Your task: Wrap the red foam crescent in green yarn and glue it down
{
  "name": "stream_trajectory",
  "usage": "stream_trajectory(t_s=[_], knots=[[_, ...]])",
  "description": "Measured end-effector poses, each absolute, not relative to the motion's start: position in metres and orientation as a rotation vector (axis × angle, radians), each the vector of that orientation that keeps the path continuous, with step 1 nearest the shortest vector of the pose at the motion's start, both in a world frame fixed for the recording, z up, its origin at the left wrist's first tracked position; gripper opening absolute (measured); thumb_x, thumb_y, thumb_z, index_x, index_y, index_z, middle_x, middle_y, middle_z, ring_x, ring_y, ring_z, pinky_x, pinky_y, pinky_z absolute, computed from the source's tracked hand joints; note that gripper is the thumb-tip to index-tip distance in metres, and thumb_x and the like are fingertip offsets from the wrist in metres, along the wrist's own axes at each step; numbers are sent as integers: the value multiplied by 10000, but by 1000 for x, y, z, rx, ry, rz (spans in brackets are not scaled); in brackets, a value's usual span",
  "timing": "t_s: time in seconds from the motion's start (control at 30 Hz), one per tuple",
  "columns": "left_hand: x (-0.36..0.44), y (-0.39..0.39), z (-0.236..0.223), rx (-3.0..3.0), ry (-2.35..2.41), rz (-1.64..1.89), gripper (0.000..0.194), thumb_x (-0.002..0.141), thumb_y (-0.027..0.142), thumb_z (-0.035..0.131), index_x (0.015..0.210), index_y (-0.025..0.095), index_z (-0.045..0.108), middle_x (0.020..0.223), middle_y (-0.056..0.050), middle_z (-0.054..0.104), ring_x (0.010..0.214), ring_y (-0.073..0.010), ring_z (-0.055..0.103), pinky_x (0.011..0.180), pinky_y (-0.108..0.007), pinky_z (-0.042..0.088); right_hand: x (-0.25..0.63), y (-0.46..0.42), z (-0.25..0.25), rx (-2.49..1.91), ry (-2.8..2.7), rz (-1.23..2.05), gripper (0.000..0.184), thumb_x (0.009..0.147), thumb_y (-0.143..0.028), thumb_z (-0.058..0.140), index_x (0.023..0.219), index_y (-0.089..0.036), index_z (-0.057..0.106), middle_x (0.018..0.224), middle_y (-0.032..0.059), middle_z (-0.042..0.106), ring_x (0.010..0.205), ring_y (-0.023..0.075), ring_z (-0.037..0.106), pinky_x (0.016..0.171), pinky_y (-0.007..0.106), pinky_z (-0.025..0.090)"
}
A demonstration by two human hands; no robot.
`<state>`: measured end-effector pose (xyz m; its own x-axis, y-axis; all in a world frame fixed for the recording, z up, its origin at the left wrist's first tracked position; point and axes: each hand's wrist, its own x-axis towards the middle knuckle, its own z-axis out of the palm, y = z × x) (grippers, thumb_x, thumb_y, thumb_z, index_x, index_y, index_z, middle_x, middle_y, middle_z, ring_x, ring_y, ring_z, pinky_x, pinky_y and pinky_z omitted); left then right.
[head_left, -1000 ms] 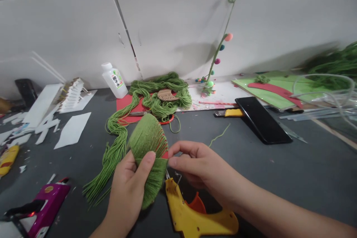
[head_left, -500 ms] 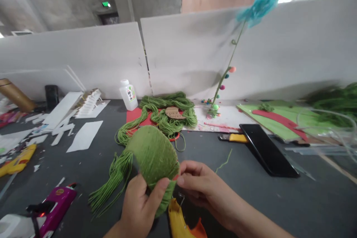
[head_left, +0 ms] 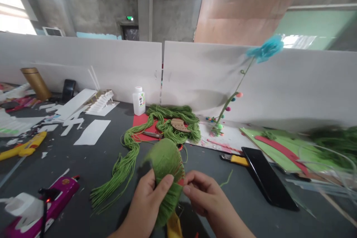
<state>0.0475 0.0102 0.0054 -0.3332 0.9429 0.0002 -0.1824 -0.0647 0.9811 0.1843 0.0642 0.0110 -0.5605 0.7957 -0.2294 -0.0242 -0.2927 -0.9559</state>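
Observation:
My left hand (head_left: 146, 200) grips a curved piece wrapped in green yarn (head_left: 164, 160), its thumb pressed on the front. The wrapped strands lie side by side over its surface, and a bit of red shows at the right edge. At that edge my right hand (head_left: 203, 193) is closed in a pinch, thumb against forefinger; what lies between the fingertips is too small to make out. Below the piece, a yellow tool (head_left: 174, 225) with a wire stand is mostly hidden. Behind, a loose hank of green yarn (head_left: 178, 111) trails its cut ends to the left.
Scissors (head_left: 153, 134) lie on red sheet (head_left: 138, 120) by the yarn. To the right are a yellow cutter (head_left: 239, 160) and a black phone (head_left: 269, 178). A purple power strip (head_left: 63, 193) and yellow glue gun (head_left: 30, 145) lie left. A blue-topped flower (head_left: 264, 49) stands behind.
The camera view has tilted upward and swung left, so the table things sit lower and farther right. My left hand has turned the wrapped piece slightly; both hands stay at it.

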Motion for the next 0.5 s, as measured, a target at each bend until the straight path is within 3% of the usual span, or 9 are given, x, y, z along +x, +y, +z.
stream_trajectory(t_s=[0.2,0.37,0.5], knots=[[46,10,3,788,1324,1393,339,714,485,654,830,167,643,418,81,443,398,-98,443,455,-212,412,183,61,15,-1053,-1372,1915,361,623,-464,726,695,-154,555,425,-121,262,391,25,153,384,194,94],[48,10,1,780,1306,1408,361,698,474,677,875,160,658,435,66,476,500,-129,512,501,-216,428,180,59,13,-1154,-1394,1867,341,629,-445,698,651,-165,504,407,-126,245,383,24,138,388,204,73],[46,11,-3,775,1177,1431,329,743,432,660,901,144,664,644,4,636,629,-129,558,615,-226,458,180,59,11,-1178,-1422,1797,319,657,-431,666,650,-174,477,436,-120,248,395,30,152,397,211,84]])
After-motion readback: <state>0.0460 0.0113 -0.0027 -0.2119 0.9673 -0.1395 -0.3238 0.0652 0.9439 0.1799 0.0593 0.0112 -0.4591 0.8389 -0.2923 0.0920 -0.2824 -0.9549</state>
